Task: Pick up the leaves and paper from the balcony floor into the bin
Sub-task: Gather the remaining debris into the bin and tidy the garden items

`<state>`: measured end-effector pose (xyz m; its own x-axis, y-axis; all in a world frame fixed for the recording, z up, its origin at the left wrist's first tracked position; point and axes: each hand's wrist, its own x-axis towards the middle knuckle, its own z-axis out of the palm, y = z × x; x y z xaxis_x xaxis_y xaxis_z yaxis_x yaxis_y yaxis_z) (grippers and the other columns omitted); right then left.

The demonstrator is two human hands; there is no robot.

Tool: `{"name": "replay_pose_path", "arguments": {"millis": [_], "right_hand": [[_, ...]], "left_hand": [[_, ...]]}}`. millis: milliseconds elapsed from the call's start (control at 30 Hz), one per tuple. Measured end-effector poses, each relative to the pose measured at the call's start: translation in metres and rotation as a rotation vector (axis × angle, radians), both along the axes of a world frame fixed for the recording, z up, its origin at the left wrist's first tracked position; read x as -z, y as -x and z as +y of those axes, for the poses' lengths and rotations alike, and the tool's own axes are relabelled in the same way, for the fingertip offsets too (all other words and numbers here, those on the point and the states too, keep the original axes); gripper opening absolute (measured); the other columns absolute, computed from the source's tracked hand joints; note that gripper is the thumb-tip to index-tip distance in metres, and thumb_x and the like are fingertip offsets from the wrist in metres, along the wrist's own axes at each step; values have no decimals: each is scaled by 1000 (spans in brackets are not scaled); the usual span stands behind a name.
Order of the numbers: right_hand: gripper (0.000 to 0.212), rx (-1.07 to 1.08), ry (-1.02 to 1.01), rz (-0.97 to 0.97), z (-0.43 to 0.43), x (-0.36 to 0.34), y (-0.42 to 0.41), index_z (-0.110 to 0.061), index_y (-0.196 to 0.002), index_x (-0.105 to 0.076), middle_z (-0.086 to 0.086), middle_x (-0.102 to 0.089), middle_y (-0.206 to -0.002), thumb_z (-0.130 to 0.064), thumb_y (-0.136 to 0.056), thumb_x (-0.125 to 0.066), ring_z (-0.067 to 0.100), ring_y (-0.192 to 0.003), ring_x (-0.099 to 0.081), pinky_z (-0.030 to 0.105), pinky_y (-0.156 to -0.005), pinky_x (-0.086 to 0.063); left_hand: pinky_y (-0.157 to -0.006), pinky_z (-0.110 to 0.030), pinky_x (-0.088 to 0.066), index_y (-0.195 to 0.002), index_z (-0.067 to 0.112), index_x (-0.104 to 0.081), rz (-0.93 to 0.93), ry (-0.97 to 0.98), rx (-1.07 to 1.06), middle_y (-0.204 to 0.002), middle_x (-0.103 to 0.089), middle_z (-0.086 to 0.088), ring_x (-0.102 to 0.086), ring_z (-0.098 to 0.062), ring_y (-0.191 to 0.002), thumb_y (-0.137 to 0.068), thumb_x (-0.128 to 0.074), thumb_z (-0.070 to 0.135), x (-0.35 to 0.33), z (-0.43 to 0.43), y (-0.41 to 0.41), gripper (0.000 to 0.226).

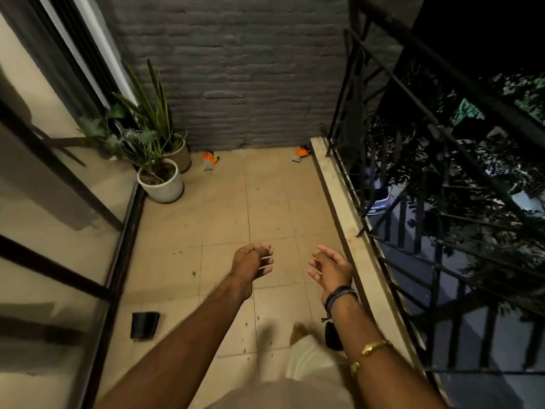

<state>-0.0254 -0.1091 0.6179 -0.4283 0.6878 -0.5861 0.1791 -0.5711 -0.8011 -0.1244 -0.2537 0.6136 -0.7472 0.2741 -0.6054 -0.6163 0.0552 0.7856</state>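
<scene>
Both arms out, left hand and right hand empty, fingers loosely curled.
Leaf well this side of the pot: light, brittle, flat on tile; I'd pinch its edge gently.

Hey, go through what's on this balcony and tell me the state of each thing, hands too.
left hand: held out, fingers loosely curled, empty
right hand: held out, fingers relaxed, empty
front plant pot: upright
rear plant pot: upright
left orange item: lying by the wall
right orange item: lying in the far corner
small leaf: lying on a tile
</scene>
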Motion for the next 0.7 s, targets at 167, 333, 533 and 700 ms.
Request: {"name": "replay_pose_path", "arguments": {"millis": [167, 333, 533, 700], "right_hand": [[14, -14, -2, 26, 69, 9, 108, -12, -103, -69, 7, -69, -88, -4, -93, -64, 22, -83, -68, 38, -77, -60], [16, -64, -4, 14, 155, 3, 215, -9, -106, -69, 9, -69, -88, -3, -92, -65, 23, -83, -68, 35, -71, -59], [18, -111, -2, 7, 237, -8, 350, -10, -108, -70, 8, -70, -89, -3, -93, -63, 23, -86, -70, 34, -69, -58], [18, -138, 17, 12, 284, 3, 462, -8, -110, -69, 9, -70, -90, -2, -94, -62, 25, -89, -70, 34, -71, -58]], "left_hand": [[-86, -38, -58, -106, 7, -69, 23, -8, 1, -93, -69, -6, -66, -20, -84, -91, -59, 7, 2, 71, 110, 18], [-79, -34, -59, -106, 6, -68, 6, -3, -23, -94, -69, -6, -66, -19, -83, -90, -60, 6, -4, 147, 211, 19], [-83, -36, -59, -107, 6, -68, -36, -18, -70, -96, -69, -7, -66, -21, -86, -91, -61, 9, -14, 220, 322, 19], [-80, -33, -59, -104, 9, -69, -55, -37, -102, -95, -68, -7, -65, -21, -87, -92, -62, 10, 2, 273, 430, 14]]}}
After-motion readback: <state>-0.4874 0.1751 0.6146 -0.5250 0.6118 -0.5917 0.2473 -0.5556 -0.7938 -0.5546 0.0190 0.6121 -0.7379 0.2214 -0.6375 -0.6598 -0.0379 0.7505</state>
